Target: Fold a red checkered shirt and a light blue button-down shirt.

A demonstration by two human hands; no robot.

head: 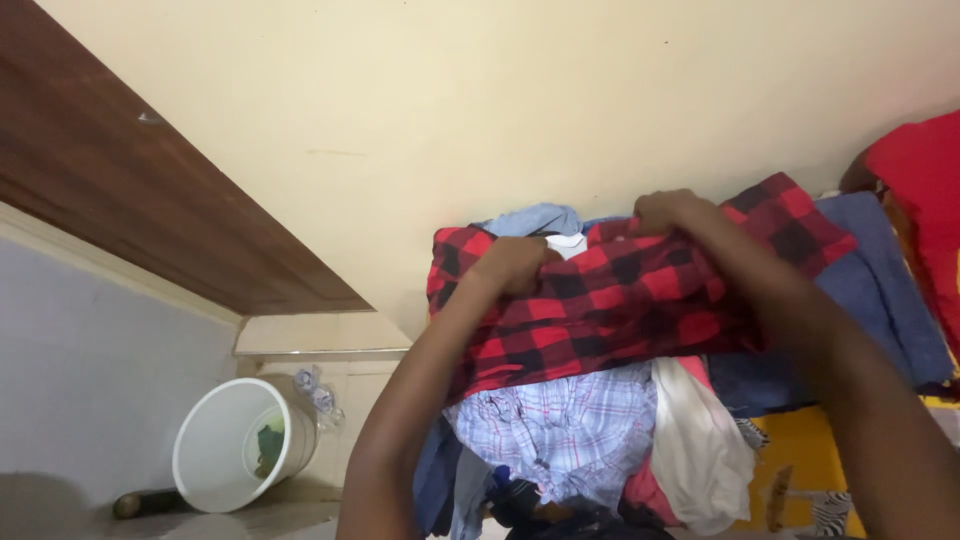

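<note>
Against the far cream wall (480, 90), which fills most of the view, a brown wooden panel (130, 170) runs down the left side above a grey surface (90, 370). At the right, a bed carries a heap of clothes, with a blue cloth (880, 290) and a red cloth (925, 200) lying at its far right edge and a yellow patterned sheet (800, 450) showing nearer.

Uppermost on the heap lies the red-and-black plaid shirt (620, 300), spread with its long axis running left to right, its right end slightly farther away than its left. Both hands are clamped on its far edge: the left hand (515, 265) grips bunched fabric near the shirt's left part, close to a small white neck label (567, 243), while the right hand (675, 212) pinches the edge farther right and slightly farther off. The shirt therefore hangs from the hands towards the near side, draping over the pile; the two hands are well apart along its length, and neither is plainly closer to its middle.

Beneath the shirt, nearer, sit a pale blue checked shirt (565, 430) and a white garment (700, 450); a light blue cloth (535, 218) peeks out just beyond the left hand.

Down at the near left, a white bucket (235, 445) lies tilted on the floor, something green inside, with crumpled clear plastic (318, 392) just beside its rim.
</note>
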